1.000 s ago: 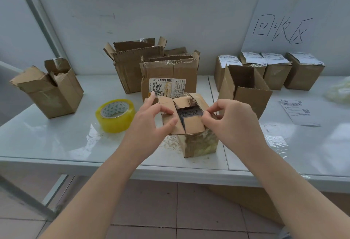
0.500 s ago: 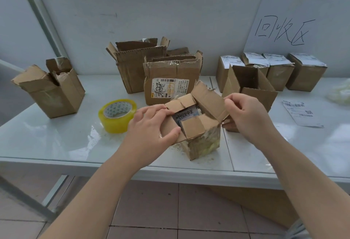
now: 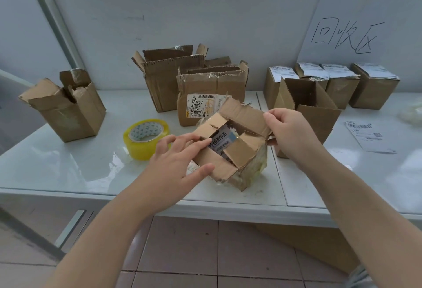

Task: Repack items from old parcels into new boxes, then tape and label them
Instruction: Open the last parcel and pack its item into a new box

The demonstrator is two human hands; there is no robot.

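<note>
**Desk:** Soft, cool daylight is flooding the white table. Its glossy top is throwing back pale glare at the left and far right.

**Photographer:** Shadows are falling faint and short beside the torn box at the left. The floor tiles below are sitting in dimmer shade.

**Desk:** The wide lens is bending the metal post near the left edge and stretching both forearms towards the bottom corners.

**Photographer:** Print inside the opened parcel is reading sharp at centre. The left hand is smearing slightly at its fingertips, and the plastic at the right edge is washing out almost to white.
</note>
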